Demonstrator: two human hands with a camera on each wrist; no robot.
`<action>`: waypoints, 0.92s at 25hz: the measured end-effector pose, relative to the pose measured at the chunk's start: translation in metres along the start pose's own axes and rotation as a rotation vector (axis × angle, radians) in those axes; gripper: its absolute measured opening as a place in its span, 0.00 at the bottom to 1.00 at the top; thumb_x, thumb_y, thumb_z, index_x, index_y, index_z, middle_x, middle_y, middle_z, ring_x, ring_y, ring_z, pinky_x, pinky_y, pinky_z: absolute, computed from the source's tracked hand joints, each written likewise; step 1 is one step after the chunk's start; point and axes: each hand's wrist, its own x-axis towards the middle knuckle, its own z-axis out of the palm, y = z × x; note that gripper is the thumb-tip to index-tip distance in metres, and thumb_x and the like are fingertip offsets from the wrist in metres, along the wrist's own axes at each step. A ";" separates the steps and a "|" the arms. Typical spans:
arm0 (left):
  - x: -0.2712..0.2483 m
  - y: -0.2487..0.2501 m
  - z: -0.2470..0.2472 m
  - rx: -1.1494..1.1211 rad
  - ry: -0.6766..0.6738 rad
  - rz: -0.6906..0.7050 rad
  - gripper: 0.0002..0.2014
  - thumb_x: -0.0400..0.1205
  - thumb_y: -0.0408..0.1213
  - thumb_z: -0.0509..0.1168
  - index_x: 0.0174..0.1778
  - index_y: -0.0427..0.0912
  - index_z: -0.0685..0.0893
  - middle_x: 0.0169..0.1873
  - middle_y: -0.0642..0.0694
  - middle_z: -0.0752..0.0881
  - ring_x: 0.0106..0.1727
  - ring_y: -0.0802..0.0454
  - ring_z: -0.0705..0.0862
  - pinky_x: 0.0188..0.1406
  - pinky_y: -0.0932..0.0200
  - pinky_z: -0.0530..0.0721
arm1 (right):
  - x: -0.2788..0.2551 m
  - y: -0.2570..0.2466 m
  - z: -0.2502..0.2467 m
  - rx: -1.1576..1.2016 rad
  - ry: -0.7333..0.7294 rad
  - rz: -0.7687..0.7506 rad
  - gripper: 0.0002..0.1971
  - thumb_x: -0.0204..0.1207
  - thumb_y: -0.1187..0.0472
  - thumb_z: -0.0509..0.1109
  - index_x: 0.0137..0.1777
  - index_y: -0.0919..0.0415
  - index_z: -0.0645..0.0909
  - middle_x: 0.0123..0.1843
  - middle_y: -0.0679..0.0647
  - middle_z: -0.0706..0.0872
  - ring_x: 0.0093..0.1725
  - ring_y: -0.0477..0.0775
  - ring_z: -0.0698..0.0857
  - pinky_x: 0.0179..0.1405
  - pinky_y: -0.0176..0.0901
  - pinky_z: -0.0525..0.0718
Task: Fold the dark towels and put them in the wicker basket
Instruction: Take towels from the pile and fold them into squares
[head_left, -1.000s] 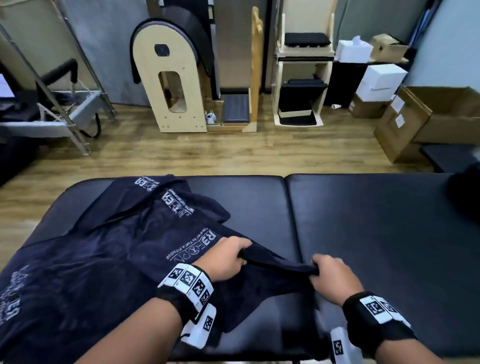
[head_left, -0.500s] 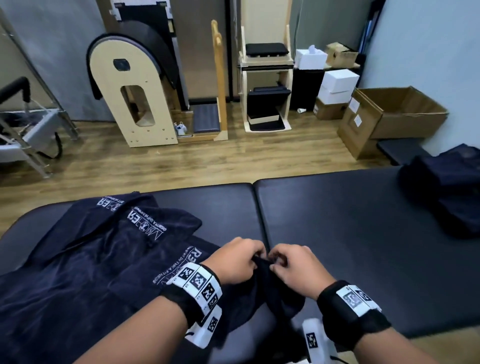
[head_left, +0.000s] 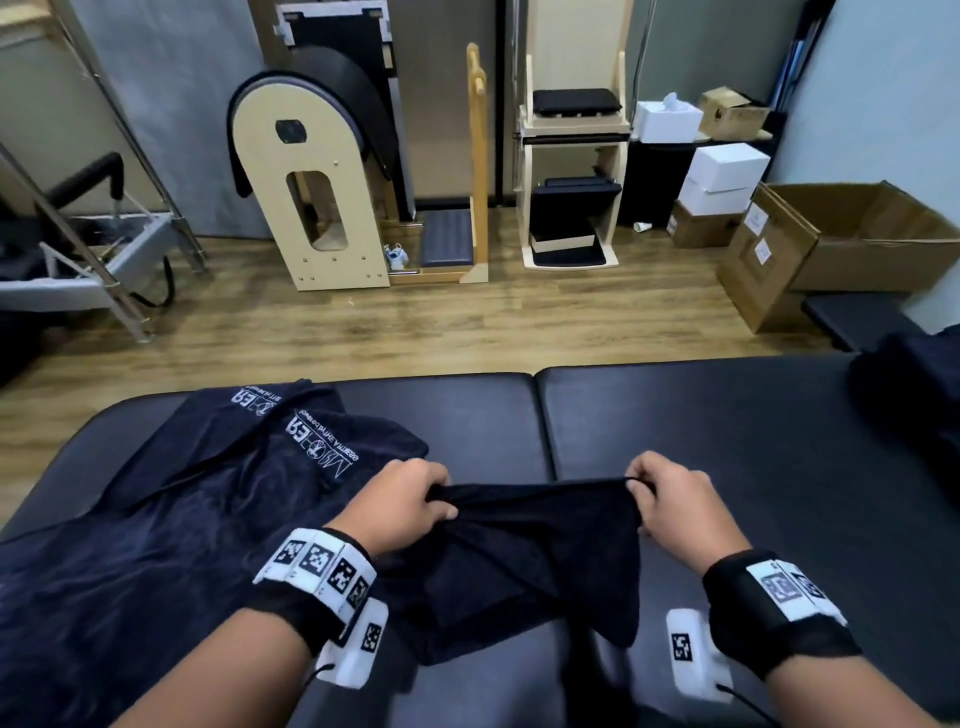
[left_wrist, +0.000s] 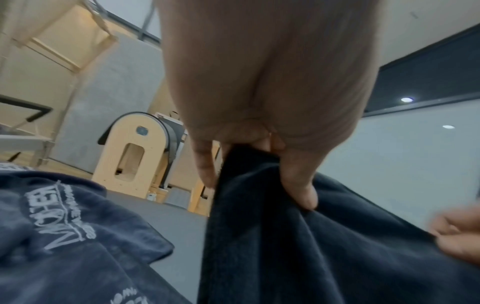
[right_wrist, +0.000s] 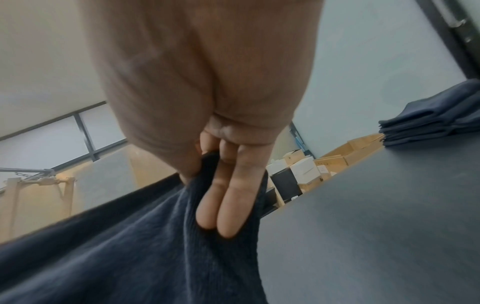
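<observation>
A dark towel (head_left: 524, 551) hangs stretched between my two hands above the black padded table (head_left: 727, 467). My left hand (head_left: 410, 499) grips its left top corner, fingers curled round the cloth (left_wrist: 259, 226). My right hand (head_left: 660, 493) pinches the right top corner, with two fingers lying along the fabric (right_wrist: 155, 246). A heap of unfolded dark towels with white lettering (head_left: 182, 519) lies on the table's left half. A stack of folded dark towels (head_left: 914, 395) sits at the table's right edge (right_wrist: 436, 121). No wicker basket is in view.
Beyond the table lies a wood floor (head_left: 467, 322) with a curved wooden barrel (head_left: 311, 187), a wooden chair unit (head_left: 571, 171), white boxes (head_left: 722, 176) and an open cardboard box (head_left: 852, 234). A metal frame (head_left: 93, 234) stands at the left.
My hands came together at the towel's edge, then spread apart and lifted, pulling its top edge taut between them. The head view swung right and back toward the left.
</observation>
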 end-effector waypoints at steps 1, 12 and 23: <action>0.000 -0.005 -0.007 -0.037 0.003 -0.005 0.07 0.75 0.45 0.76 0.40 0.49 0.86 0.36 0.53 0.89 0.43 0.54 0.86 0.45 0.57 0.83 | 0.000 0.005 -0.002 -0.012 -0.013 -0.006 0.07 0.79 0.58 0.70 0.40 0.47 0.80 0.33 0.48 0.89 0.33 0.51 0.89 0.45 0.52 0.89; 0.017 -0.037 -0.050 -0.182 -0.284 -0.146 0.04 0.80 0.36 0.73 0.42 0.41 0.91 0.33 0.40 0.92 0.28 0.54 0.90 0.26 0.60 0.85 | 0.014 -0.007 -0.007 0.042 -0.531 0.258 0.03 0.79 0.70 0.70 0.44 0.66 0.84 0.32 0.68 0.91 0.33 0.65 0.93 0.35 0.58 0.93; 0.121 0.031 -0.238 -0.104 0.582 -0.060 0.06 0.79 0.29 0.69 0.44 0.36 0.93 0.43 0.39 0.91 0.48 0.42 0.88 0.49 0.58 0.83 | 0.171 -0.157 -0.132 -0.034 0.259 0.002 0.08 0.79 0.63 0.67 0.39 0.61 0.83 0.47 0.67 0.90 0.55 0.70 0.87 0.48 0.47 0.79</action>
